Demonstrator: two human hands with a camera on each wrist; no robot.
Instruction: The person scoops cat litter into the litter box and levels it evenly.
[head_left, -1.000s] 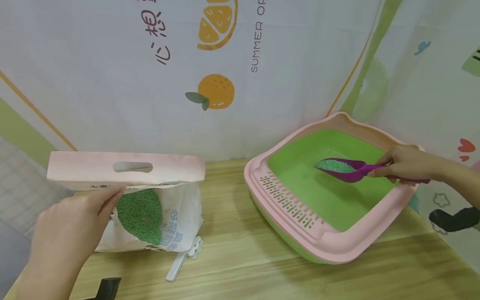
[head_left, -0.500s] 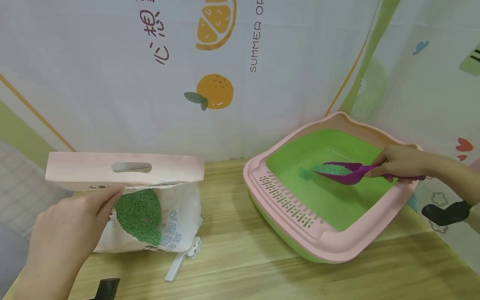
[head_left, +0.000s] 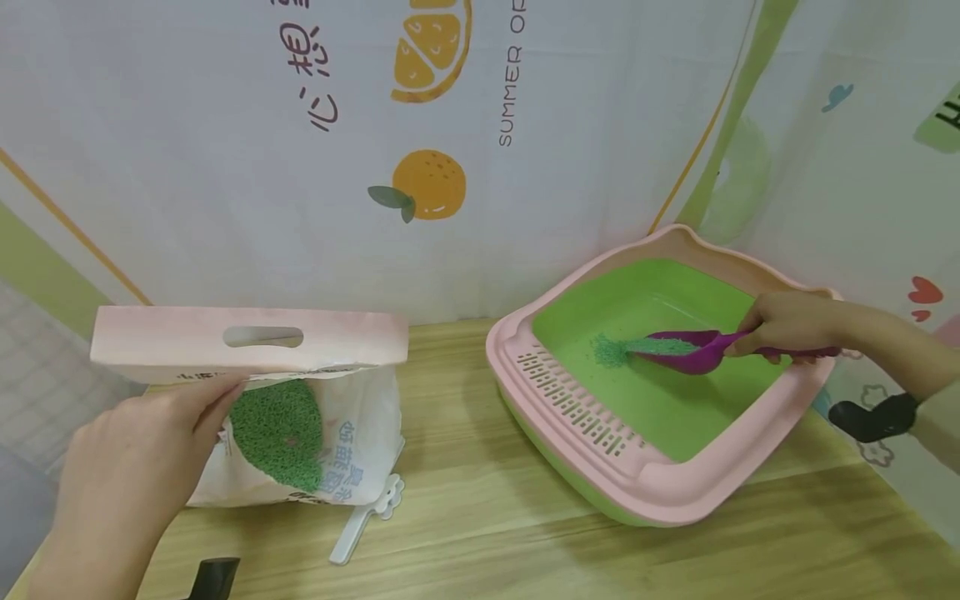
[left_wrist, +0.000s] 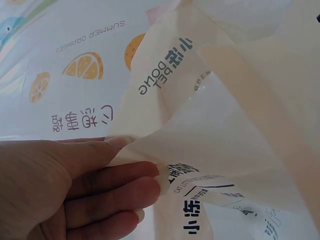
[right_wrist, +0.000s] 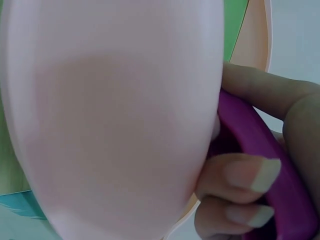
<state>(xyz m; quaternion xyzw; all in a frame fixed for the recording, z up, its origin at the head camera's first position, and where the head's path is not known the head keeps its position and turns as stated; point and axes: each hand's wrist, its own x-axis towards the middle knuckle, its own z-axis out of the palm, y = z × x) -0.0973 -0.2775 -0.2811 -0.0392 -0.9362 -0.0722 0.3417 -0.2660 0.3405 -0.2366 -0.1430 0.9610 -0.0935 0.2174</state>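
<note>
My left hand (head_left: 142,450) pinches the torn top edge of a white and pink cat litter bag (head_left: 363,417) at the left. Green litter pellets (head_left: 277,429) show through the bag's opening. My right hand (head_left: 787,325) grips the handle of a purple scoop (head_left: 701,358), held low inside the litter box (head_left: 690,492), which is green with a pink rim. Pellets run off the scoop's tip onto a small green pile (head_left: 611,350) on the box floor. In the right wrist view, fingers curl round the purple handle (right_wrist: 270,155) behind the pink rim (right_wrist: 120,125).
A white slotted-looking litter tool (head_left: 367,517) with a flower-shaped end lies on the wooden table (head_left: 465,550), partly under the bag. A printed curtain (head_left: 570,183) hangs behind. The box stands near the table's right edge.
The right hand has shifted slightly left and tipped the scoop down. Pellets have slid from it, and a pile has formed on the box floor. The left hand stays at the bag.
</note>
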